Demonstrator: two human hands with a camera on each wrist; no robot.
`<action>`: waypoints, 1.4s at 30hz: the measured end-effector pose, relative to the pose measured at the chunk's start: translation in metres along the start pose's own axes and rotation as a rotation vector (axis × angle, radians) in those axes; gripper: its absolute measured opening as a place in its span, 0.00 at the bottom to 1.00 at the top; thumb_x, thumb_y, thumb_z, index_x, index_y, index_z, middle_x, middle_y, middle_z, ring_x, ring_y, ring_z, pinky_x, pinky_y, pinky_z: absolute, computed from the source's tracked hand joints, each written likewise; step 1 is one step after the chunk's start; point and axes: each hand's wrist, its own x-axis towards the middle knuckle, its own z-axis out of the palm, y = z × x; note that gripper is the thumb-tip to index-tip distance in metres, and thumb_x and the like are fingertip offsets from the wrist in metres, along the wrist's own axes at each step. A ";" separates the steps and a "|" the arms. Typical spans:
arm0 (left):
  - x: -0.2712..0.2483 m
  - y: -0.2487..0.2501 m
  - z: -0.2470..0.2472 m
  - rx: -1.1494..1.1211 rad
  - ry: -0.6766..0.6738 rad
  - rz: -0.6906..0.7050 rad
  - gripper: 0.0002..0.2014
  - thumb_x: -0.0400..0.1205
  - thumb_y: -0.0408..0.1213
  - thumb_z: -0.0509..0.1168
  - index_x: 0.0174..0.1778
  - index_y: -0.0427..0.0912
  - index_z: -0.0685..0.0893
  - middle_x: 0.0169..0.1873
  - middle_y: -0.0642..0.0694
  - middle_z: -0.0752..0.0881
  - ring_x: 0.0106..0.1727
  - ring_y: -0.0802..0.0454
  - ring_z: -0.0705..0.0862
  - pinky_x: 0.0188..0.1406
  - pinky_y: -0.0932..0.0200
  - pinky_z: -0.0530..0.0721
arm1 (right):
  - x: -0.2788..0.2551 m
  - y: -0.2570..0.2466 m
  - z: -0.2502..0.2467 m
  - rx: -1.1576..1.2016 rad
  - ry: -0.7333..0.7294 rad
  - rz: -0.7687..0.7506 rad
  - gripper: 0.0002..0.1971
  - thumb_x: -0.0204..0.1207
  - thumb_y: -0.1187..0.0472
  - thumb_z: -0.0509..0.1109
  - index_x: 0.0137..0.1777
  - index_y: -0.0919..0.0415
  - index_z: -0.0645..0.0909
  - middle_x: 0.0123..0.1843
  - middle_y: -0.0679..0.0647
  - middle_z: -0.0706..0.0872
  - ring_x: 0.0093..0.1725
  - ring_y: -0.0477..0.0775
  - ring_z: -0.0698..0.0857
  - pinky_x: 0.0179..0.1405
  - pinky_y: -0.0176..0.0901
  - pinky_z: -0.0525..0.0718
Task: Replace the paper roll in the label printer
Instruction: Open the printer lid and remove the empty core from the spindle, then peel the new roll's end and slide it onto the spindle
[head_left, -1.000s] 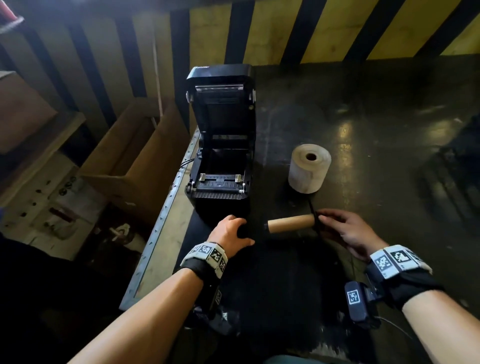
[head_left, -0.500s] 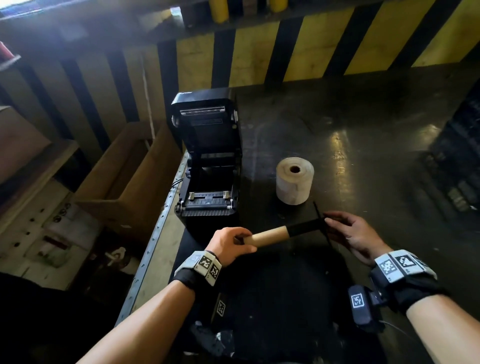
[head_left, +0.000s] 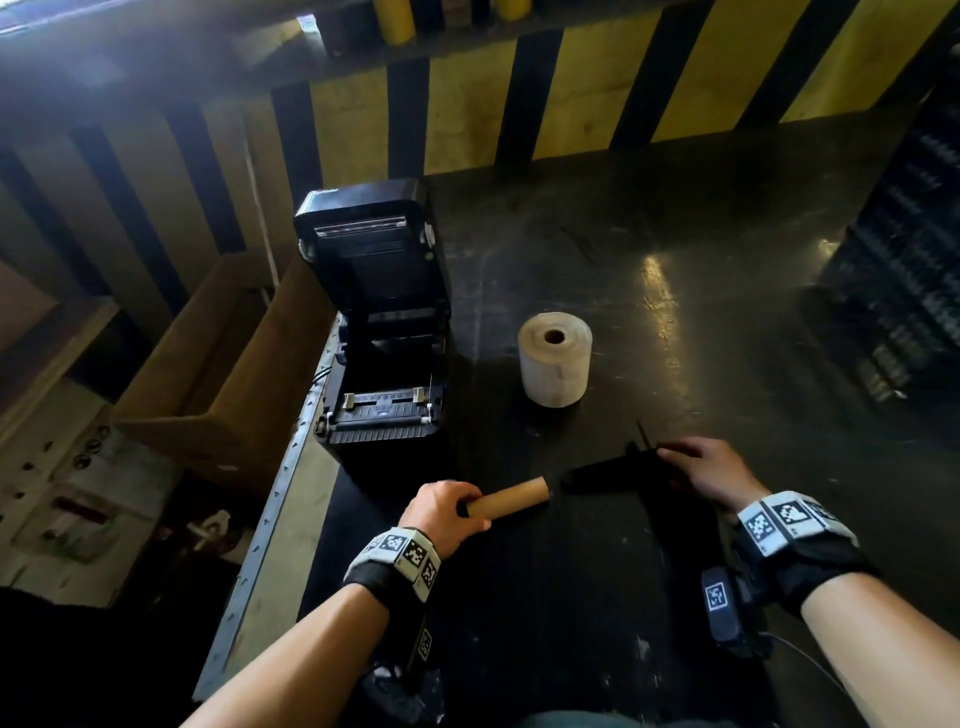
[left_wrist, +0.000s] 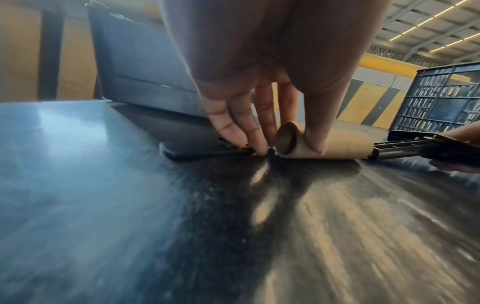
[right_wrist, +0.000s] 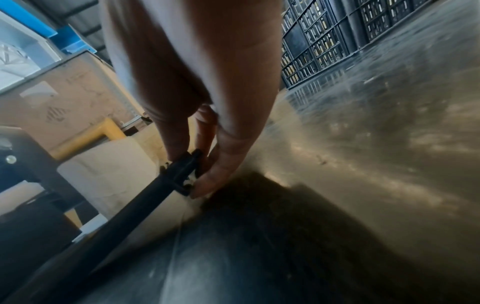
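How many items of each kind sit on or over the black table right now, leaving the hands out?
Label printer, lid open: 1
Full paper roll, standing on end: 1
Empty cardboard core, gripped by the left hand: 1
Black spindle, pinched by the right hand: 1
Dark crate, at the far right: 1
Total: 5

Right hand (right_wrist: 197, 86) pinching the end of a black spindle (right_wrist: 166, 181) above the dark table (right_wrist: 337, 164); paper roll (right_wrist: 109, 176) behind.
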 end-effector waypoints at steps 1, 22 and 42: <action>0.001 0.000 0.000 0.016 -0.006 0.003 0.19 0.69 0.47 0.75 0.56 0.49 0.86 0.51 0.47 0.87 0.53 0.50 0.85 0.57 0.53 0.83 | 0.001 0.000 0.000 -0.037 0.000 0.000 0.14 0.78 0.66 0.67 0.61 0.71 0.81 0.55 0.67 0.85 0.47 0.58 0.83 0.29 0.29 0.82; 0.121 0.095 -0.047 -0.577 -0.023 -0.038 0.25 0.81 0.30 0.59 0.76 0.42 0.67 0.75 0.37 0.73 0.76 0.41 0.73 0.78 0.42 0.68 | 0.065 -0.151 0.028 -0.561 -0.071 -0.408 0.40 0.64 0.43 0.75 0.73 0.61 0.68 0.71 0.63 0.74 0.70 0.63 0.74 0.71 0.53 0.72; 0.098 0.098 -0.056 -0.745 -0.119 0.009 0.26 0.82 0.21 0.54 0.78 0.40 0.65 0.74 0.44 0.74 0.75 0.49 0.72 0.74 0.51 0.68 | 0.040 -0.142 0.065 -0.595 0.062 -0.257 0.41 0.58 0.34 0.73 0.63 0.60 0.67 0.64 0.66 0.76 0.63 0.70 0.78 0.59 0.59 0.80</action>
